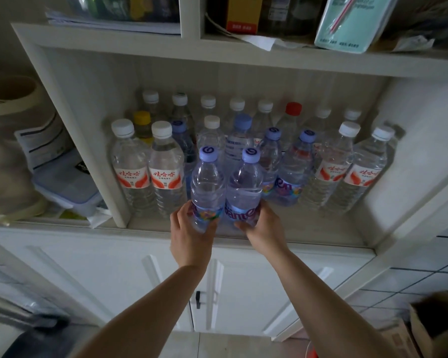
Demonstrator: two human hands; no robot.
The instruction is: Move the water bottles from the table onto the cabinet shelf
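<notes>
Holding two purple-capped water bottles side by side at the front edge of the cabinet shelf (pixel 308 229), you have your left hand (pixel 192 232) wrapped around the lower body of the left bottle (pixel 207 187) and your right hand (pixel 263 228) wrapped around the base of the right bottle (pixel 245 188). The fingers of both hands are curled round the plastic, grasping the bottles near their coloured labels. The two bottles touch each other and stand upright, their bases hidden behind your hands. Behind them the shelf is crowded with rows of other bottles (pixel 166 166), with white, purple, yellow and red caps. To the left, a lidded plastic box (pixel 67 187) sits in the neighbouring compartment. White cabinet doors (pixel 243 293) are closed below.
</notes>
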